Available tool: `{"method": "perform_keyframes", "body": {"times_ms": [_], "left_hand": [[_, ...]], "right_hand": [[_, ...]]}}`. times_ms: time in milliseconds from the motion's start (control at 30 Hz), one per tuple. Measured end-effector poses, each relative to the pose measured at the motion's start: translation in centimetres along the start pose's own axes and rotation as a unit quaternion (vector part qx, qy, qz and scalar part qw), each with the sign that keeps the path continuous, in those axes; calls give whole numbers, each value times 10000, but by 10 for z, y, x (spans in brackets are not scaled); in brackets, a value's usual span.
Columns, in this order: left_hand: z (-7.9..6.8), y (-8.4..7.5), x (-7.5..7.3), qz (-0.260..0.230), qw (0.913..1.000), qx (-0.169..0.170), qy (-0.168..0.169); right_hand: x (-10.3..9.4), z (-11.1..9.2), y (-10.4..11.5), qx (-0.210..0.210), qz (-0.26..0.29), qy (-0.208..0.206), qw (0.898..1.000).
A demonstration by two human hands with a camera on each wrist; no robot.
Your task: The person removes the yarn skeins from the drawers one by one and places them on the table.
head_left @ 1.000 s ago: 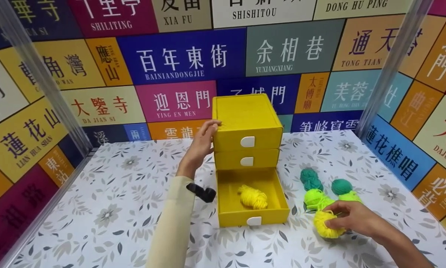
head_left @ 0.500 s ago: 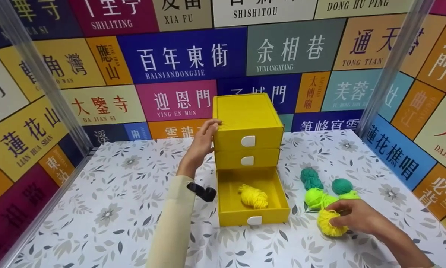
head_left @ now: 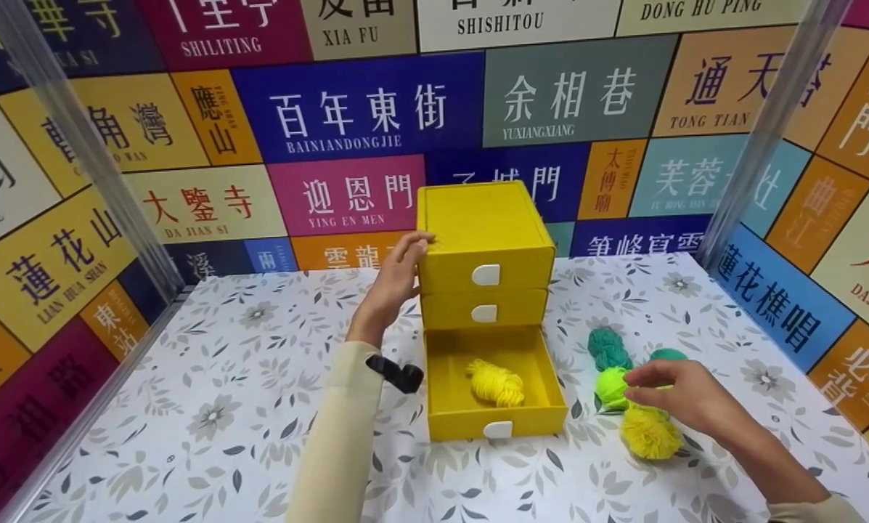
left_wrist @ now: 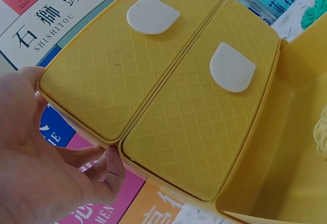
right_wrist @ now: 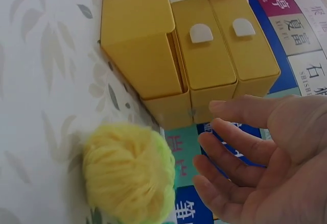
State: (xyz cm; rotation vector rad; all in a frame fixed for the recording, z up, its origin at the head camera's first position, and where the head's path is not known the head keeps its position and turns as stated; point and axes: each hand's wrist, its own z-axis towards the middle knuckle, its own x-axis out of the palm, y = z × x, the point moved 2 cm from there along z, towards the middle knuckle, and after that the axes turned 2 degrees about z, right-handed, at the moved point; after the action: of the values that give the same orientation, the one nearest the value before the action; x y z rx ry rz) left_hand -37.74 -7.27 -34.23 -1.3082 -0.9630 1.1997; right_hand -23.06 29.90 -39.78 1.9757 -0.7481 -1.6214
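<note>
My left hand (head_left: 390,283) grips the upper left edge of a yellow drawer unit (head_left: 485,218); in the left wrist view its fingertips meet the side and corner. The bottom drawer (head_left: 496,423) is pulled out, with a yellow yarn bundle (head_left: 496,383) inside. My right hand (head_left: 684,396) hovers over the yarn at right, thumb and fingers apart with nothing between them. Just below it lies a yellow yarn ball (head_left: 650,433), also large in the right wrist view. A lime yarn ball (head_left: 611,388) sits beside its fingertips. My right hand hides part of this group.
A dark green yarn bundle (head_left: 608,349) lies behind the lime ball, and another green ball (head_left: 668,355) peeks out above my right hand. The two upper drawers are closed. Sign-printed panels (head_left: 354,105) stand behind the floral-patterned table (head_left: 209,428).
My right hand has let go of the yellow yarn ball and risen up and away from it, now covering more of the yarn behind. The left hand stays put on the drawer unit.
</note>
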Motion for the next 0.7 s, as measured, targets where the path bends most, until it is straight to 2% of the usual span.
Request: {"method": "perform_keyframes", "body": {"times_ms": [300, 533, 700], "left_hand": [[1, 1, 0, -47, 10000, 68, -10], [1, 1, 1, -84, 9999, -79, -38], [1, 1, 0, -65, 10000, 22, -27]], "right_hand": [[16, 7, 33, -404, 104, 48, 9991], [32, 14, 56, -701, 220, 246, 9970], [41, 19, 70, -852, 288, 355, 9953]]}}
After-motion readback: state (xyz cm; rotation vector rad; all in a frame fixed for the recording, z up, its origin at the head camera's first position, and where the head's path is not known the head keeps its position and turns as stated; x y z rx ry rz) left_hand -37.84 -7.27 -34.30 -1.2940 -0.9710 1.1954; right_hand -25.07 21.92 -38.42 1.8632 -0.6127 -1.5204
